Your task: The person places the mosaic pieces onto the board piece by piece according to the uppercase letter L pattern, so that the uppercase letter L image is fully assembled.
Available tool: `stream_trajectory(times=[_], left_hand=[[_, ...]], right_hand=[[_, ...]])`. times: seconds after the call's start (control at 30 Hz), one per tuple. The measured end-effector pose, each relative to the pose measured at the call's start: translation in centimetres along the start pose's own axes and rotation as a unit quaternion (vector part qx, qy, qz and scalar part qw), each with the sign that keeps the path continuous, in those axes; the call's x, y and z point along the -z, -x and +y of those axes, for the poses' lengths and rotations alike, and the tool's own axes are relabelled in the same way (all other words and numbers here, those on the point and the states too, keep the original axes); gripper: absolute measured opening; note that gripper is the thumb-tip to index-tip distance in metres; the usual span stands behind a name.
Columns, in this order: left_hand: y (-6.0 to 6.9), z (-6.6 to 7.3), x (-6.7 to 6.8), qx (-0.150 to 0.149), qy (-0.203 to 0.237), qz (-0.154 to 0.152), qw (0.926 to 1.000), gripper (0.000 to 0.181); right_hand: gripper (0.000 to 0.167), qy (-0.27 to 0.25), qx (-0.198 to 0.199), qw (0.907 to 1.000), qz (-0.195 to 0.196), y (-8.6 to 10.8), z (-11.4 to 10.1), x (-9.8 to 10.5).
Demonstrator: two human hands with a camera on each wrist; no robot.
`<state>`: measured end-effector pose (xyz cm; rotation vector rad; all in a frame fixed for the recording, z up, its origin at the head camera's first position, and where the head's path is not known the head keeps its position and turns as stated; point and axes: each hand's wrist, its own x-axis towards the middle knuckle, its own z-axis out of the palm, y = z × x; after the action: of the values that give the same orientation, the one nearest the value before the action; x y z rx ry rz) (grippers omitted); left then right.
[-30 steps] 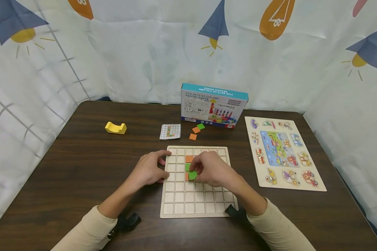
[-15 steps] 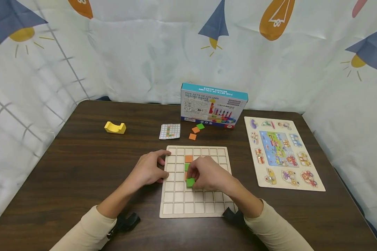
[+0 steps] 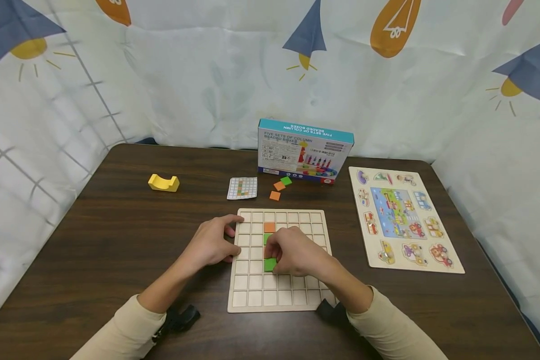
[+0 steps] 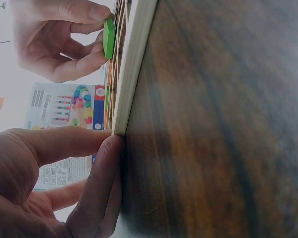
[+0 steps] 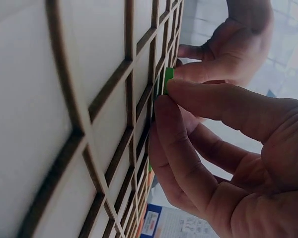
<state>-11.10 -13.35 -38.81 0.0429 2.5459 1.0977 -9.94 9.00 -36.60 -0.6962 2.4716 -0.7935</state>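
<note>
Dark table (image 3: 117, 260), grid board (image 3: 270, 300) flat on it. Left hand (image 3: 212, 241): thumb and index spread apart, tips on the board's left edge. Right hand (image 3: 299, 252): thumb and fingers pinching the green tile (image 3: 269, 265) at the near end of the tile column. Vs half a second ago: tile slightly nearer the person and squarer to the grid; left hand unchanged. Fingers cover part of the tile, so can't quite tell if it's fully seated.
</note>
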Motion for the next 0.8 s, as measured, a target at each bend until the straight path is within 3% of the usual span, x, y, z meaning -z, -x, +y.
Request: stream_trajectory(times=[0.8], left_hand=[[-0.02, -0.02, 0.06, -0.004, -0.004, 0.0, 1.0, 0.07]], right_hand=[[0.024, -0.002, 0.004, 1.0, -0.004, -0.13, 0.04, -0.16]])
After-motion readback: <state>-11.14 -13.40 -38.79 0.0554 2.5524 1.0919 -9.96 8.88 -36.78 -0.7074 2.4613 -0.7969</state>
